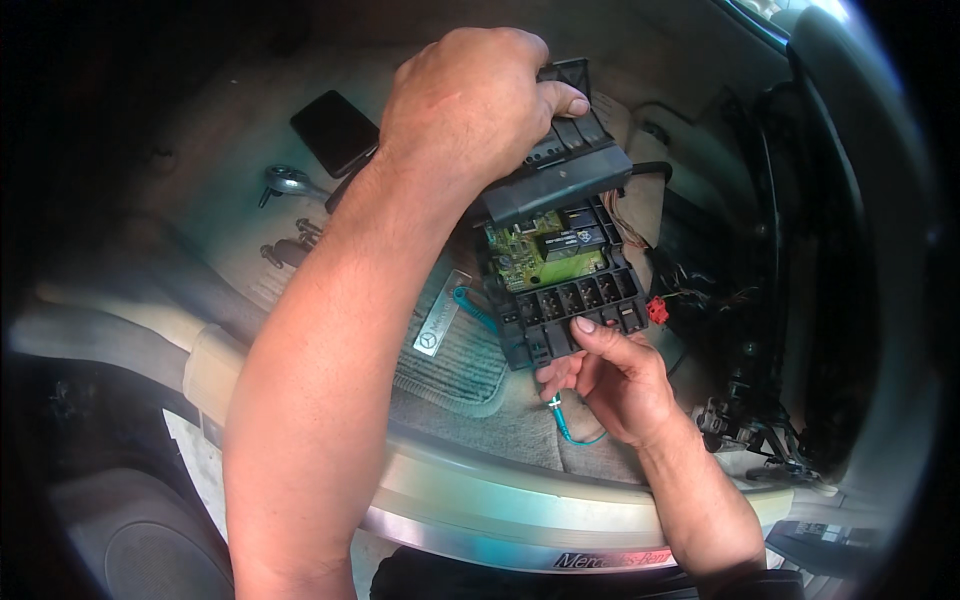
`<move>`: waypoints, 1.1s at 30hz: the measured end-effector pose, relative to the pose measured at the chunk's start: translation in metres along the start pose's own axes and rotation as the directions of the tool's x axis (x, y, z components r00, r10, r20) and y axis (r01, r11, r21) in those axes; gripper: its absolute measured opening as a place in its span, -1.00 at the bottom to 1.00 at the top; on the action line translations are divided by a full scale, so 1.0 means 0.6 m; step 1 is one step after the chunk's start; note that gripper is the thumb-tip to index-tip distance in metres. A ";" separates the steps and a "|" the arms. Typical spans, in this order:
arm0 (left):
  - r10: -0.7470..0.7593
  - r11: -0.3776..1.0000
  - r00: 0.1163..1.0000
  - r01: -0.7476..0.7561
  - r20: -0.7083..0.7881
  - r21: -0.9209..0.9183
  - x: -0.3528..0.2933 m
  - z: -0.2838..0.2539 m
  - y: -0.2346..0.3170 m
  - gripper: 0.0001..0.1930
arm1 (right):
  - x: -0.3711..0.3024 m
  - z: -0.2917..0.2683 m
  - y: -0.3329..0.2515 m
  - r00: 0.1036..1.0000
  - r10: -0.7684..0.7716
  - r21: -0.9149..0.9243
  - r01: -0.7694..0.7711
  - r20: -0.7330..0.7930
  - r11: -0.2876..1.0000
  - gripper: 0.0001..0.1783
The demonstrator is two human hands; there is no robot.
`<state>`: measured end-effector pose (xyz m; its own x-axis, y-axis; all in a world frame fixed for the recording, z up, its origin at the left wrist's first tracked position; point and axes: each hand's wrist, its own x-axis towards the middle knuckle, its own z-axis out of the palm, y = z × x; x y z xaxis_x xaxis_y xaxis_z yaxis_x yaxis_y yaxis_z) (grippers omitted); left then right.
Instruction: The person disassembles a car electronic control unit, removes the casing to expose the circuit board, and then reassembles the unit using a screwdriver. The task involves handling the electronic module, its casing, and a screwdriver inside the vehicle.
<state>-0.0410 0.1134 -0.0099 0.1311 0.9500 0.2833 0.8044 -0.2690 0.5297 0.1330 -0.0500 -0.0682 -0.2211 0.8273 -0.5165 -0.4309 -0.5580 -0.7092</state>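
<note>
Left grip (468,95) clasps black cover (562,180), right grip (632,388) circuit box (570,300).

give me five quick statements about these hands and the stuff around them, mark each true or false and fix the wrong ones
1. The left hand grips the upper black panel. True.
2. The right hand holds the ratchet. False: it holds the lower edge of the black housing.
3. A green circuit board shows inside the housing. True.
4. The red connector is left of the housing. False: it is to the right.
5. The ratchet lies left of the housing. True.
</note>
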 end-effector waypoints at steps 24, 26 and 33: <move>0.041 0.999 0.999 -0.041 -0.012 -0.026 -0.002 -0.011 0.003 -0.56 | 0.004 0.010 -0.007 0.997 0.040 -0.163 -0.050 -0.064 0.985 -0.62; 0.051 0.996 0.997 -0.055 -0.062 -0.068 -0.002 -0.009 -0.004 -0.58 | 0.003 0.013 -0.005 0.996 0.019 -0.197 -0.035 -0.082 0.980 -0.61; 0.095 0.986 0.990 -0.108 -0.106 -0.127 0.003 0.002 -0.015 -0.63 | -0.003 0.026 -0.005 0.991 -0.046 -0.243 0.013 -0.129 0.970 -0.68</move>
<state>-0.0473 0.1180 -0.0153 0.1447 0.8979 0.4157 0.7055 -0.3882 0.5929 0.1211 -0.0491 -0.0579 -0.0861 0.8364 -0.5414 -0.2078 -0.5465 -0.8113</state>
